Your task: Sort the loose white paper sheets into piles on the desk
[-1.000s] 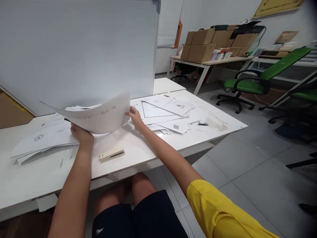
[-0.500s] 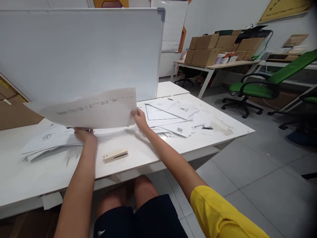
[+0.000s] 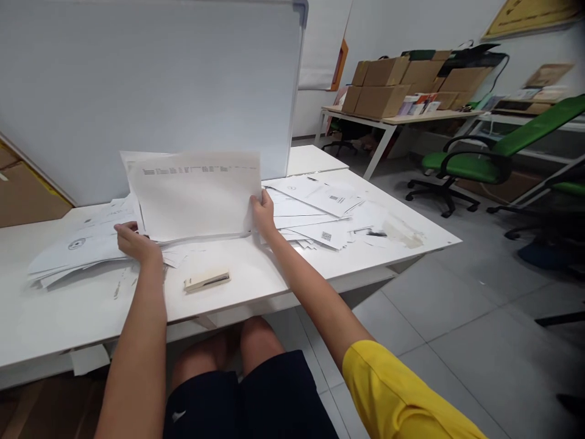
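Note:
My right hand [image 3: 264,214] pinches the right edge of the printed sheets [image 3: 201,198], thumb on the near face. They stand upright above the table, lower edge close to its top, with small rows of print near the upper edge; a second edge shows at the left. My left hand [image 3: 137,242] is by their lower left corner, fingers extended and apart, over a pile of papers [image 3: 86,247]. A cream stapler [image 3: 207,281] lies on the table in front of the sheets. More loose papers [image 3: 315,207] are spread to the right of my right hand.
A large whiteboard [image 3: 150,91] stands behind the sheets on the white table [image 3: 256,274]. A cardboard box [image 3: 31,192] is at the left. Farther back are a table with stacked cartons [image 3: 381,97] and a green chair [image 3: 470,167].
My left hand has moved from under the sheets to their left side, off the lower edge. The sheets have straightened from a slanted, curved pose to upright, still in my right hand.

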`<act>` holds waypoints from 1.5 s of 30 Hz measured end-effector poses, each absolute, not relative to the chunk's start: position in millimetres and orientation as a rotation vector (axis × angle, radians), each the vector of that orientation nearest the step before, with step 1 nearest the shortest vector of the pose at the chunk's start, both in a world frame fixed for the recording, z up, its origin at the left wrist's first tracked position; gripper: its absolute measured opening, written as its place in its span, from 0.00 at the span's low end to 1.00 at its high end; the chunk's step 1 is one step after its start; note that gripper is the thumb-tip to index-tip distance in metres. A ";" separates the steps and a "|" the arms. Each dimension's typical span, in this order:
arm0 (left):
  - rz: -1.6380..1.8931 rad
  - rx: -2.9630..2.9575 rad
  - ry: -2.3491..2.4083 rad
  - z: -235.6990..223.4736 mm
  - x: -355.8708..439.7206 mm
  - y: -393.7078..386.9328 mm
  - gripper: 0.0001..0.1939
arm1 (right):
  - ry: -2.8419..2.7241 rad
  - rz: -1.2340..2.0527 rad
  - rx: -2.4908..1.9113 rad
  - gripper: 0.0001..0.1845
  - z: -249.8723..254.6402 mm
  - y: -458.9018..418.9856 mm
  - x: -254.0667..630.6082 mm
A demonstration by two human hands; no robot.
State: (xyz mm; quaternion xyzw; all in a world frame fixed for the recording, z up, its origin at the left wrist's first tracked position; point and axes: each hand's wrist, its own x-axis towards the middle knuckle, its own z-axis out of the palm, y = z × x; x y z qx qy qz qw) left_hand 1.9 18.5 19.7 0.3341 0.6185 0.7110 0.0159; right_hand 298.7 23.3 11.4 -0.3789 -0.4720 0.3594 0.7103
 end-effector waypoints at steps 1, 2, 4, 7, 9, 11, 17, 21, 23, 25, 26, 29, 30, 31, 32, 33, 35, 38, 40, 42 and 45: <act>2.174 1.094 1.970 20.4 2.9 16.2 0.24 | -1.040 0.811 -0.781 0.13 11.2 23.6 298.8; 2.136 1.152 2.009 21.1 3.9 13.9 0.21 | -1.041 0.822 -0.733 0.14 11.2 23.6 298.9; 2.070 1.259 2.072 22.7 5.5 9.7 0.15 | -1.051 0.842 -0.670 0.16 12.1 23.0 299.3; 2.008 1.353 2.136 24.8 6.3 6.9 0.12 | -1.044 0.878 -0.654 0.16 13.0 22.1 300.0; 1.994 1.390 2.124 25.5 5.5 8.3 0.17 | -1.040 0.898 -0.662 0.16 12.6 22.1 300.3; 2.006 1.424 1.997 25.4 4.6 11.5 0.20 | -1.050 0.913 -0.663 0.15 11.9 22.2 300.3; 2.115 1.470 1.629 28.1 8.5 17.2 0.07 | -1.050 0.837 -0.663 0.16 13.2 18.3 299.7; 2.180 1.382 1.586 34.3 7.1 14.8 0.16 | -1.069 0.824 -0.704 0.17 13.8 19.2 299.6; 2.166 1.357 1.637 36.3 4.1 12.2 0.22 | -1.063 0.888 -0.769 0.16 13.4 22.0 299.0; 2.150 1.359 1.693 37.9 1.9 8.6 0.25 | -1.045 0.950 -0.799 0.16 13.4 23.9 298.0; 2.146 1.371 1.717 38.9 1.6 6.5 0.25 | -1.038 0.962 -0.790 0.16 13.8 23.8 297.3; 2.169 1.408 1.763 43.5 3.8 -0.6 0.24 | -1.033 0.934 -0.703 0.17 16.8 19.2 295.2; 2.198 1.422 1.769 45.2 5.3 -2.8 0.23 | -1.034 0.920 -0.671 0.17 18.2 16.9 294.6; 2.238 1.437 1.761 46.8 6.9 -4.7 0.21 | -1.034 0.906 -0.644 0.16 19.4 14.7 294.1; 2.284 1.458 1.733 48.0 8.4 -6.1 0.19 | -1.032 0.895 -0.623 0.16 20.4 12.9 293.8; 2.329 1.483 1.690 48.7 9.5 -6.9 0.16 | -1.029 0.889 -0.606 0.16 21.0 11.7 293.6; 2.390 1.514 1.603 48.6 10.5 -6.4 0.11 | -1.025 0.880 -0.585 0.16 21.1 11.1 293.3; 2.420 1.449 1.579 46.2 8.6 -2.3 0.07 | -1.021 0.878 -0.612 0.19 19.4 12.7 293.2; 2.443 1.387 1.601 44.6 6.4 0.6 0.07 | -1.047 0.889 -0.638 0.20 19.0 13.2 293.4; 2.474 1.385 1.601 43.4 4.4 2.3 0.09 | -1.087 0.898 -0.641 0.21 19.9 12.4 294.0; 2.510 1.427 1.544 41.1 2.1 3.5 0.09 | -1.092 0.884 -0.656 0.21 22.1 9.6 295.0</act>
